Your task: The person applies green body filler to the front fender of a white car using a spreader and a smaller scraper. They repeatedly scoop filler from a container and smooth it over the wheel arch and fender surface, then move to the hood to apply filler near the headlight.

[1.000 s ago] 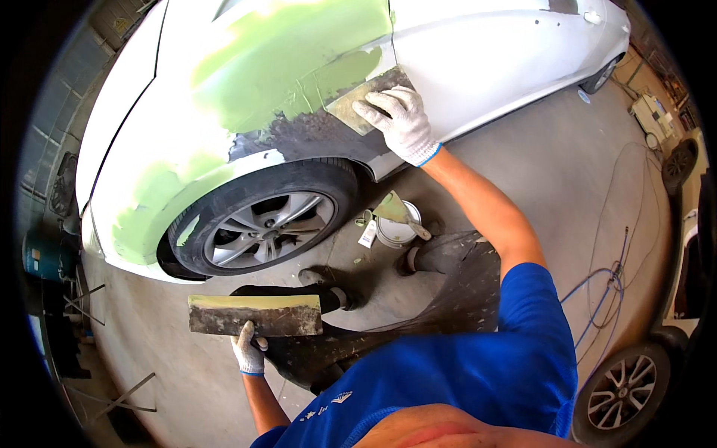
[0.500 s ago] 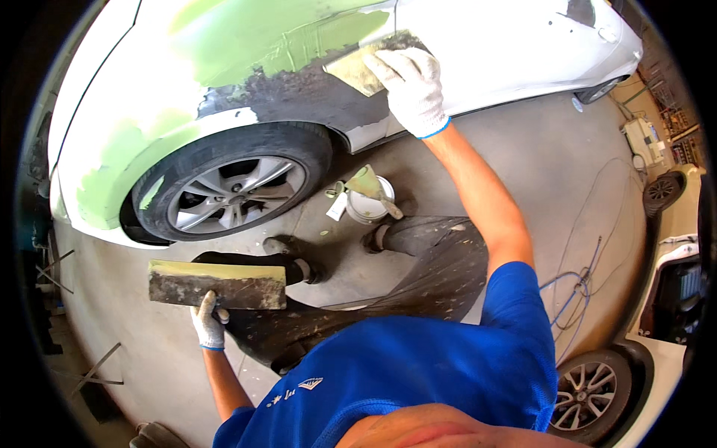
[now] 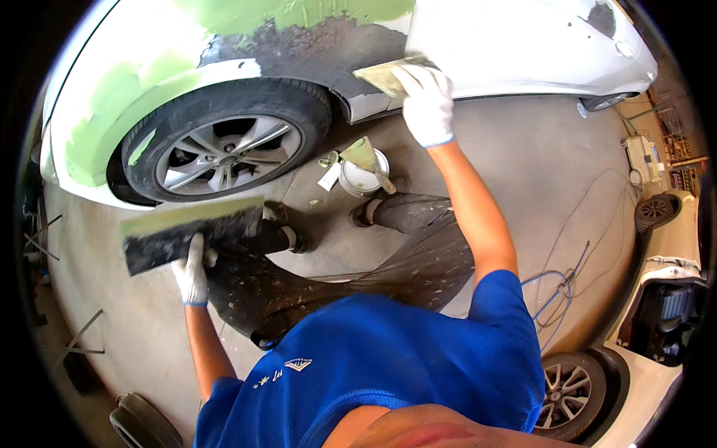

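Note:
White-gloved, my right hand (image 3: 428,103) is closed on a flat yellowish putty spreader (image 3: 388,76) at the lower edge of the white car's side panel (image 3: 478,45); I cannot tell whether its edge touches. Green putty (image 3: 299,16) lies over the panel above a dark, rough patch (image 3: 299,46). My left hand (image 3: 193,270), also gloved, grips a wide, dark rectangular spreader (image 3: 190,235) by its near edge, thumb on top. Greenish putty runs along that spreader's far edge. It is held tilted, below the front wheel (image 3: 228,153) in view.
Between the car and my legs stands a white can (image 3: 364,173) with a putty-smeared scraper (image 3: 362,154) across its top. A blue hose (image 3: 556,295) lies coiled on the floor to the right. Another car's wheel (image 3: 567,396) is at lower right, a loose tire (image 3: 144,420) at lower left.
My right hand and its spreader have come down the panel toward its lower edge. My left hand's spreader has tilted, its right end now higher. The whole view has shifted a little.

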Tool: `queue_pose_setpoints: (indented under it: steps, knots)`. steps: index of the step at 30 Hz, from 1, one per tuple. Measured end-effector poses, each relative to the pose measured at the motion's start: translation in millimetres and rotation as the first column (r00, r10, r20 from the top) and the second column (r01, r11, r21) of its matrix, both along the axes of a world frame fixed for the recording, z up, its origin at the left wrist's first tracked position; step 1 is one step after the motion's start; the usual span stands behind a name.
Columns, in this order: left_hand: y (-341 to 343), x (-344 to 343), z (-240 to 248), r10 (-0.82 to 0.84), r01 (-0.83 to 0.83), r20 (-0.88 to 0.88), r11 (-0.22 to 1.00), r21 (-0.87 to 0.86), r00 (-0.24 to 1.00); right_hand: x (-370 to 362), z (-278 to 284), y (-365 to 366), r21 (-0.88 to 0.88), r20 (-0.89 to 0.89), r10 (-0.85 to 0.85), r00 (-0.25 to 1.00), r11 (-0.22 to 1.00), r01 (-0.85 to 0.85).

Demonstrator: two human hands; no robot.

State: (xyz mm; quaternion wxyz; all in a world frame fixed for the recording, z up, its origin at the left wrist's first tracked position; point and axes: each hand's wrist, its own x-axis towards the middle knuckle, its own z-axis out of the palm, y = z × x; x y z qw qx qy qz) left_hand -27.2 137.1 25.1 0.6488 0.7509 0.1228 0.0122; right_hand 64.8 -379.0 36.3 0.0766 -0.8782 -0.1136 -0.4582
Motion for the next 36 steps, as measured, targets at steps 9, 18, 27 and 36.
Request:
queue_pose_setpoints:
  steps: [9, 18, 27, 36]
  knots:
    - [-91, 140, -130, -0.476, 0.507, -0.285, 0.861, 0.042, 0.832, -49, -30, -16, 0.462, -0.134, -0.072, 0.988, 0.878, 0.127]
    - [-101, 190, -297, -0.099, 0.045, -0.596, 0.993, -0.105, 0.797, -38, -62, -39, 0.548, -0.212, -0.061, 0.975, 0.819, 0.17]
    - [-82, 212, -341, -0.051, -0.042, -0.672, 0.992, -0.121, 0.739, -39, -60, -50, 0.535, -0.251, -0.044, 0.967, 0.827, 0.176]
    - [-56, 194, -373, 0.06, 0.205, -0.644, 0.922, 0.329, 0.763, -33, -53, -46, 0.592, -0.244, 0.003, 0.97, 0.792, 0.147]
